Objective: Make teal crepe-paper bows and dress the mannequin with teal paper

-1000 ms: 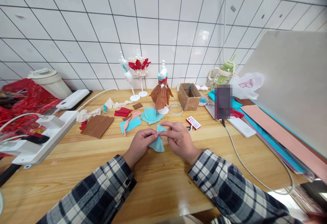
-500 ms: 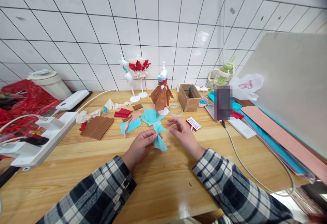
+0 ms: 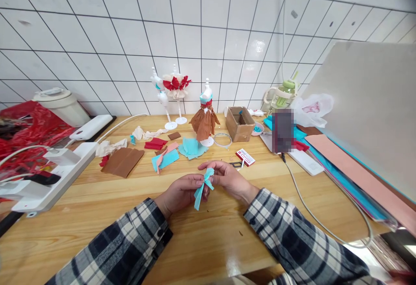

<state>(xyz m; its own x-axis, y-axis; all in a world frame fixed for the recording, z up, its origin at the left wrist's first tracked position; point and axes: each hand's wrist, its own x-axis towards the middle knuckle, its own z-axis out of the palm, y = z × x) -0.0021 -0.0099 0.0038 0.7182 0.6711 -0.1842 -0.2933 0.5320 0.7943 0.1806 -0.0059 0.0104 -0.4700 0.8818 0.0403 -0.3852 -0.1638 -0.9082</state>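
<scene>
Between my hands is a light-blue crepe paper bow [image 3: 199,197], gathered at its middle. My left hand [image 3: 182,191] pinches it from the left, thumb on top. The fingers of my right hand [image 3: 229,178] are closed on its upper right part; some fingertips are hidden behind the paper. Beyond the hands stands a small dress form [image 3: 206,120] wearing a brown paper skirt, red waistband and light-blue top. Light-blue paper pieces [image 3: 191,148] lie before it. A black-handled tool [image 3: 236,164] rests just beyond my right hand, beside a red and white card [image 3: 245,156].
Two more dress forms [image 3: 177,103] stand near the tiled wall. A cardboard box [image 3: 240,124] and a wire ring [image 3: 222,140] are right of centre. Brown paper [image 3: 122,162] lies left. A power strip [image 3: 61,178] borders the left side; a cable [image 3: 303,202] curves along the right.
My right hand has moved left and down and now grips the light-blue bow. The bow has been turned and lowered slightly, and the black-handled tool has come into sight.
</scene>
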